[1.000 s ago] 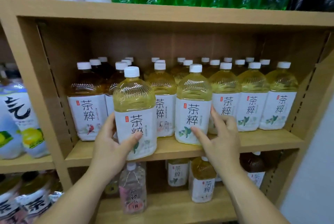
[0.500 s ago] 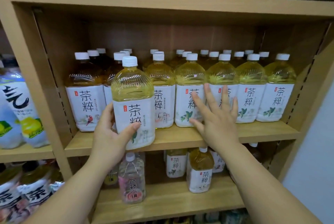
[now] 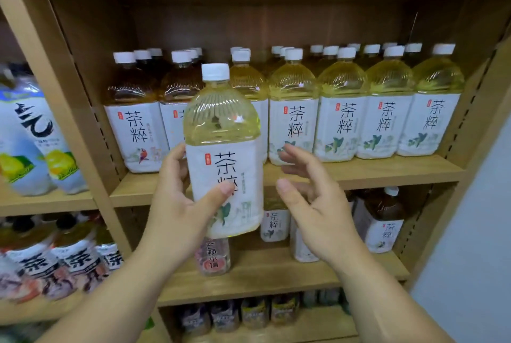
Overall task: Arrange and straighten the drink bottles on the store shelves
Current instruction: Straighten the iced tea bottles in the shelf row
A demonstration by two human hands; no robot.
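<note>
My left hand (image 3: 177, 204) grips a large pale-yellow tea bottle (image 3: 224, 154) with a white cap and white label, held upright in front of the middle shelf (image 3: 359, 174), off the board. My right hand (image 3: 312, 204) hovers just right of that bottle with fingers spread and curled, holding nothing. Behind stands a row of matching yellow tea bottles (image 3: 343, 121), labels facing forward. Two darker amber tea bottles (image 3: 135, 126) stand at the row's left end.
Blue-and-white lemon drink bottles (image 3: 36, 143) fill the left bay. The lower shelf (image 3: 262, 273) holds a small pink-labelled bottle (image 3: 213, 257), a dark tea bottle (image 3: 383, 221) and other tea bottles. A wooden upright (image 3: 66, 88) divides the bays; a pale wall (image 3: 475, 232) lies right.
My left hand has drawn the yellow bottle off the shelf and toward me. My right hand left the front-row bottles and now hovers beside the held bottle. The view has moved closer and lower.
</note>
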